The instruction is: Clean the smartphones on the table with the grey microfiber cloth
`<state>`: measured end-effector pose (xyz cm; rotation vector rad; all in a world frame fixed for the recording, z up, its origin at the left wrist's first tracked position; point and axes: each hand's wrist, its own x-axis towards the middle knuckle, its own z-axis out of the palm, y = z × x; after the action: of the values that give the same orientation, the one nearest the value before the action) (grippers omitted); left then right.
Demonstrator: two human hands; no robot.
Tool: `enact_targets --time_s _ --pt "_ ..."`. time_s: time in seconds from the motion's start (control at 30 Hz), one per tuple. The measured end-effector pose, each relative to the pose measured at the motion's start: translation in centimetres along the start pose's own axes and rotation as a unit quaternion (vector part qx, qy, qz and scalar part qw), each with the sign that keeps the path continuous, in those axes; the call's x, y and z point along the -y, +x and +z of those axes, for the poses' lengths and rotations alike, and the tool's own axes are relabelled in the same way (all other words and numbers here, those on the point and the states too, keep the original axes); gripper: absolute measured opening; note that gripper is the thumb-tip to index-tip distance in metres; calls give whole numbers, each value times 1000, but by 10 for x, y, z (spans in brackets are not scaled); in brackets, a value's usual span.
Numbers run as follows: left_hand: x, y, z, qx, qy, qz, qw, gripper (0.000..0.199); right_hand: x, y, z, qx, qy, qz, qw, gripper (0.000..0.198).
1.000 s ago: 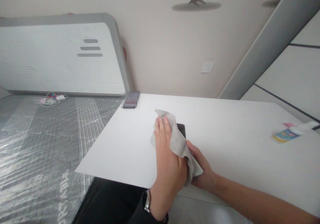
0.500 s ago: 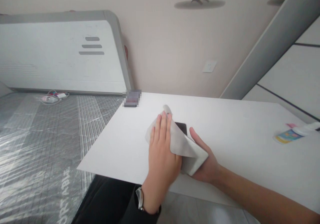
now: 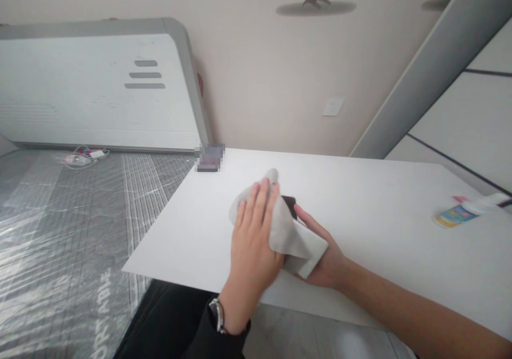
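Note:
A light grey cloth (image 3: pixel 284 231) is draped over a flat, white-edged slab (image 3: pixel 314 244), and a dark corner (image 3: pixel 289 205) shows beyond it. Most of the slab is covered, so its exact kind does not show. My left hand (image 3: pixel 256 231) presses the cloth against it, fingers long and nearly straight, the cloth under the palm and thumb side. From the right, my right hand (image 3: pixel 326 255) grips the slab by its edge, thumb along the upper side and the other fingers hidden beneath. Both hands are over the near part of the white table (image 3: pixel 180 231).
A white bottle with a blue and yellow label (image 3: pixel 456 216) is on the table at the right. A blurred-out dark object (image 3: pixel 210 157) rests at the far left corner. Left of the table is a plastic-covered mattress (image 3: pixel 80 241) with a cable bundle (image 3: pixel 84 158).
My left hand and the cloth have shifted slightly left, and my right hand with the slab has also moved a little left. The view has shifted slightly.

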<state>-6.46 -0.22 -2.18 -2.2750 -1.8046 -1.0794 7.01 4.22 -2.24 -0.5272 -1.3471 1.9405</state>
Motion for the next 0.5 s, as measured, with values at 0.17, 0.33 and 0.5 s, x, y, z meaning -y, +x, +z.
enact_targets --time_s 0.17,0.33,0.5 --pt "-7 -5 2 -38 9 -19 999 73 14 -8 16 -29 262 177 948 44" --pt "-15 -9 2 10 2 76 997 80 9 -7 10 -62 302 124 943 26" --pt "4 -2 -4 -54 21 -18 998 69 15 -7 11 17 298 212 931 43"
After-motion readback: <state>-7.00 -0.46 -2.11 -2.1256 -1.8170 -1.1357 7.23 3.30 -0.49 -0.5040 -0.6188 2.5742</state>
